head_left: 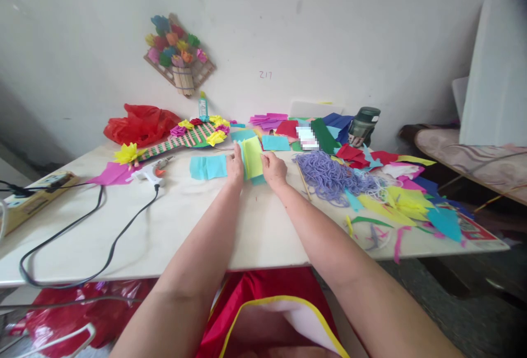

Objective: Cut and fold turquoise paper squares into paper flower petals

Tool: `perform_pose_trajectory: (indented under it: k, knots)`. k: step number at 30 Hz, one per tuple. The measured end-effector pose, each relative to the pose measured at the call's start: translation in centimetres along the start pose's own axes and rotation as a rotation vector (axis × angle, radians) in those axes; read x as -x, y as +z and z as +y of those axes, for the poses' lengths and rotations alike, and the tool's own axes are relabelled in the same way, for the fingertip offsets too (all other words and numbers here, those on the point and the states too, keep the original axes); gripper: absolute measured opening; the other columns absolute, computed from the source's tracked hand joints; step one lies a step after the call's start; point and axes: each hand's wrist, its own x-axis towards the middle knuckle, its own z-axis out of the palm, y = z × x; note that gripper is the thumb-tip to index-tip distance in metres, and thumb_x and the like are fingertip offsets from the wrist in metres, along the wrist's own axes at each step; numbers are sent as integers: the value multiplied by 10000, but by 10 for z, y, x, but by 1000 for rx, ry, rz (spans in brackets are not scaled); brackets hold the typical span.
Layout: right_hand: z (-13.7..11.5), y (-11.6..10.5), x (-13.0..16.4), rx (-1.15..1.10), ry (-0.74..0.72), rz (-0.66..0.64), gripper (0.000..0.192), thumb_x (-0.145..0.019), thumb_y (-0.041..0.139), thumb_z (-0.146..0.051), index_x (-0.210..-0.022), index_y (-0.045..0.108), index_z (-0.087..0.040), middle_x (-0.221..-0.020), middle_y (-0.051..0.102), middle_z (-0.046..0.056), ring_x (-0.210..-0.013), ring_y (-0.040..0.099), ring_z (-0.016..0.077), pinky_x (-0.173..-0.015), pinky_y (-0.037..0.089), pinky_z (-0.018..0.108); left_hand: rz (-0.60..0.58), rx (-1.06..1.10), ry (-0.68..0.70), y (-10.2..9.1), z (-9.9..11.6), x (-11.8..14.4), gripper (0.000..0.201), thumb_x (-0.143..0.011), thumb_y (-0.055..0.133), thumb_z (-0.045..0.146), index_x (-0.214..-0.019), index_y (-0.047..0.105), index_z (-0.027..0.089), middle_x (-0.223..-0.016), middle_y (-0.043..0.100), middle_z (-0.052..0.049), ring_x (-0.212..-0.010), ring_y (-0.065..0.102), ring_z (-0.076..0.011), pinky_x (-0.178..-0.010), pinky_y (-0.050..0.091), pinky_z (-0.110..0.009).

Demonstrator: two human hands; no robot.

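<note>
Paper between the fingers (237,156): yellow-green sheet (252,157) over turquoise. Left of fingers: turquoise piece (208,167), white glue gun (150,174), black cord (102,248), magenta sheet (111,173), red bag (140,124). Right of fingers: lavender yarn (329,177), yellow scraps (401,201). Bench (185,226) cream-white.

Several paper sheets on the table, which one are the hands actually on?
The yellow-green sheet, pinched between left hand and right hand. The turquoise sheet lies untouched left of it; the others sit farther back.

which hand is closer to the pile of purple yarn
Right. The right hand rests on the table just left of the purple yarn; the left hand lies farther left, beyond the yellow-green paper.
</note>
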Motion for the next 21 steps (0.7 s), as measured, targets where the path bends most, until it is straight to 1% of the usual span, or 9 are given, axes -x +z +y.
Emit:
perform_pose_trajectory:
  k: [1, 2, 5, 8, 10, 12, 14, 17, 21]
  knots:
    - [0, -1, 0, 12, 7, -3, 375, -906, 274, -400, -997, 586, -211, -800, 647, 56, -703, 543, 168, -586, 255, 239, 90, -61, 15, 1, 0, -1, 350, -618, 688, 426, -834, 526, 204, -943, 588, -80, -1006, 531, -233, -827, 399, -323]
    - [0, -1, 1, 22, 9, -5, 374, -906, 274, -400, -1006, 583, -216, -797, 646, 55, -700, 542, 168, -589, 257, 240, 114, -94, 39, 3, 0, -2, 414, -580, 722, 389, -890, 519, 205, -921, 584, -75, -990, 537, -232, -824, 395, -327]
    - [-1, -2, 2, 41, 8, -9, 370, -906, 274, -397, -1023, 581, -226, -790, 642, 52, -698, 539, 168, -598, 263, 240, 115, -249, 102, 9, -1, -1, 517, -511, 756, 308, -949, 505, 198, -855, 582, -57, -922, 568, -230, -766, 404, -312]
    - [-2, -2, 2, 45, 14, 0, 372, -903, 277, -395, -1018, 587, -223, -786, 638, 54, -703, 534, 169, -604, 269, 240, 106, -434, 92, 10, -4, -2, 365, -518, 721, 239, -829, 536, 197, -804, 599, -59, -895, 585, -246, -720, 415, -299]
    - [-1, -1, 2, 35, 24, 10, 370, -900, 283, -393, -1018, 589, -222, -785, 638, 56, -706, 533, 169, -607, 274, 241, 106, -491, 61, 8, -7, -4, 236, -544, 676, 195, -740, 545, 196, -764, 611, -66, -870, 592, -254, -701, 422, -302]
    - [0, -1, 1, 12, 46, 20, 369, -898, 284, -392, -1019, 589, -224, -790, 640, 56, -711, 534, 171, -611, 282, 241, 89, -439, 24, 4, -8, -6, 154, -573, 639, 185, -699, 550, 190, -738, 619, -66, -820, 601, -243, -672, 431, -301]
    - [2, -1, -1, -30, 82, 28, 365, -896, 286, -389, -1005, 593, -224, -806, 643, 56, -719, 535, 172, -617, 296, 240, 74, -299, -27, 2, -9, -7, 131, -594, 634, 217, -694, 562, 176, -736, 625, -67, -765, 607, -220, -643, 440, -297]
    - [6, -2, -4, -162, 153, 38, 349, -881, 308, -386, -951, 604, -215, -826, 647, 48, -738, 539, 168, -631, 330, 235, 43, -93, -90, 0, -9, -8, 203, -572, 682, 278, -696, 584, 150, -748, 634, -72, -708, 610, -191, -626, 450, -293]
    - [12, 1, -9, -438, 201, 63, 364, -829, 346, -450, -835, 605, -195, -775, 631, 24, -720, 529, 151, -633, 372, 222, -12, 0, -99, 0, -6, -5, 263, -510, 746, 287, -674, 599, 145, -702, 642, -58, -668, 612, -176, -619, 459, -292]
